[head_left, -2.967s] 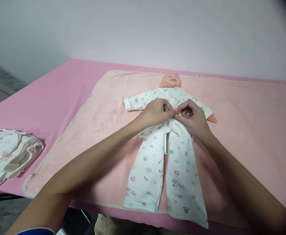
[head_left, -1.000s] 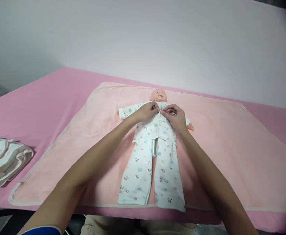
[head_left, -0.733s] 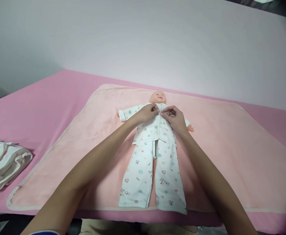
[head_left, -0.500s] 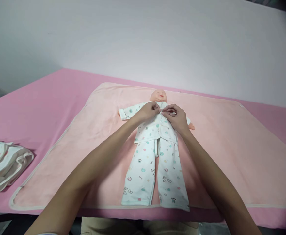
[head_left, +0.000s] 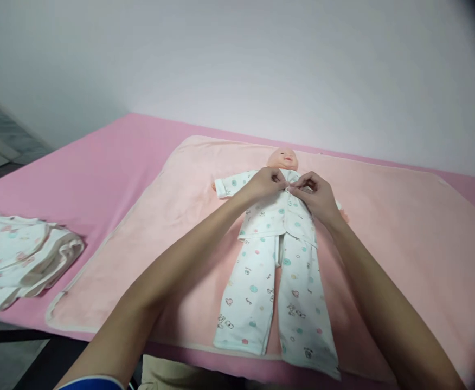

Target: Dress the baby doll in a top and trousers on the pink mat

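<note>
A baby doll point(head_left: 283, 158) lies on its back, its head toward the wall. It wears a white printed jacket point(head_left: 276, 219) and matching long trousers point(head_left: 249, 292). At the upper chest, my left hand point(head_left: 269, 183) pinches the jacket's front edge. Close beside it my right hand point(head_left: 314, 192) pinches the other side of the same front opening, fingertips nearly touching the left ones. The fabric is drawn up slightly between them. Whatever fastener lies under my fingertips is too small to make out. The doll's right-side arm in view is partly covered by my right hand.
The doll rests on a peach blanket point(head_left: 172, 216) with a pale border, spread over a pink table cover point(head_left: 111, 162). Folded printed baby clothes point(head_left: 21, 254) lie at the left edge. A plain wall point(head_left: 262, 70) stands behind the table.
The view has turned a little left, so everything sits further right and more of the folded clothes shows. Both hands keep their pinch at the jacket's chest.
</note>
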The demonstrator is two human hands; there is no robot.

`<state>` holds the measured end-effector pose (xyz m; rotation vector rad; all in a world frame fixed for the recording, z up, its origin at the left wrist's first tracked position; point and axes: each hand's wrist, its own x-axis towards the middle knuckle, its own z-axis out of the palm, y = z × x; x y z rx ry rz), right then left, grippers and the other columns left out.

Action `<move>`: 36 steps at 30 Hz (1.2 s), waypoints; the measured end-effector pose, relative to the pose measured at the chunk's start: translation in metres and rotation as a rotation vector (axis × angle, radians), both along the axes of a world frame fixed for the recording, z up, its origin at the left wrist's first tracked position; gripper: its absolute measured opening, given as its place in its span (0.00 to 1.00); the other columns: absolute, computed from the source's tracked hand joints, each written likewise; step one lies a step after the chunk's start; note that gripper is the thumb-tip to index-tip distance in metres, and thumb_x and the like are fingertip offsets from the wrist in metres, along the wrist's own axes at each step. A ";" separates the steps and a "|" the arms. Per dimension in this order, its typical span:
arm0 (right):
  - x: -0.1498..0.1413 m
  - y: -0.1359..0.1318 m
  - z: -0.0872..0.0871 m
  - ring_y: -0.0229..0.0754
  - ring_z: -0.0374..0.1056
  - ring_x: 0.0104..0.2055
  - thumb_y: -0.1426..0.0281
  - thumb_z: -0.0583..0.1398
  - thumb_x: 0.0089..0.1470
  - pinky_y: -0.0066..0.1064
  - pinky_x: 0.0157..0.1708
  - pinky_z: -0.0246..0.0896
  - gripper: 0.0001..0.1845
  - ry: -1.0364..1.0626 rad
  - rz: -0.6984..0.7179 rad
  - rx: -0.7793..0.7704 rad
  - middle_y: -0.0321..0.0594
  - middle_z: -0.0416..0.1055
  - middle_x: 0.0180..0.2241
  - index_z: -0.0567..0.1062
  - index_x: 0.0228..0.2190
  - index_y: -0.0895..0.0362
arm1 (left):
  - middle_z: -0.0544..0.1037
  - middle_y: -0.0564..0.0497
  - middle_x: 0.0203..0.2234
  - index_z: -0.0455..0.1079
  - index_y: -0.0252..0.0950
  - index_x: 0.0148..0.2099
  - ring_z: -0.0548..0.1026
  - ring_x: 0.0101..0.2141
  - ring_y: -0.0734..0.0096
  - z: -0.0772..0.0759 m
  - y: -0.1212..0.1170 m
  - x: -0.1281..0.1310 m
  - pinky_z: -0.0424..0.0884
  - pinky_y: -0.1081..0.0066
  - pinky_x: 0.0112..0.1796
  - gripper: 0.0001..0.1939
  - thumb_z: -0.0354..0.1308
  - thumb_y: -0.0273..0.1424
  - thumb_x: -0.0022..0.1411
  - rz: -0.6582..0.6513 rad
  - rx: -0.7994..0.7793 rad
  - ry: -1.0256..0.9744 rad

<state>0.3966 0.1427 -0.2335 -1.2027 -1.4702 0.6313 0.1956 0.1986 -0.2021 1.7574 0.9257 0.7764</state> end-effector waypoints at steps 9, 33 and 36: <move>0.005 0.002 -0.003 0.45 0.74 0.40 0.56 0.78 0.49 0.36 0.41 0.70 0.21 -0.013 0.017 -0.065 0.39 0.78 0.35 0.75 0.30 0.52 | 0.70 0.53 0.23 0.62 0.39 0.28 0.66 0.27 0.71 0.010 -0.024 0.009 0.56 0.66 0.30 0.18 0.59 0.35 0.71 0.060 0.109 0.192; 0.014 0.005 0.003 0.42 0.70 0.33 0.52 0.75 0.54 0.34 0.33 0.66 0.18 -0.086 0.055 -0.123 0.39 0.78 0.33 0.83 0.35 0.52 | 0.50 0.55 0.21 0.47 0.38 0.26 0.49 0.23 0.76 0.002 -0.014 0.000 0.47 0.65 0.29 0.29 0.58 0.41 0.74 -0.012 0.038 0.077; 0.010 0.002 -0.001 0.42 0.70 0.34 0.52 0.73 0.57 0.36 0.33 0.66 0.17 -0.110 0.015 -0.077 0.40 0.79 0.35 0.83 0.36 0.52 | 0.52 0.54 0.22 0.49 0.38 0.26 0.50 0.24 0.76 0.000 -0.012 0.000 0.47 0.66 0.29 0.28 0.58 0.42 0.74 0.019 0.022 0.067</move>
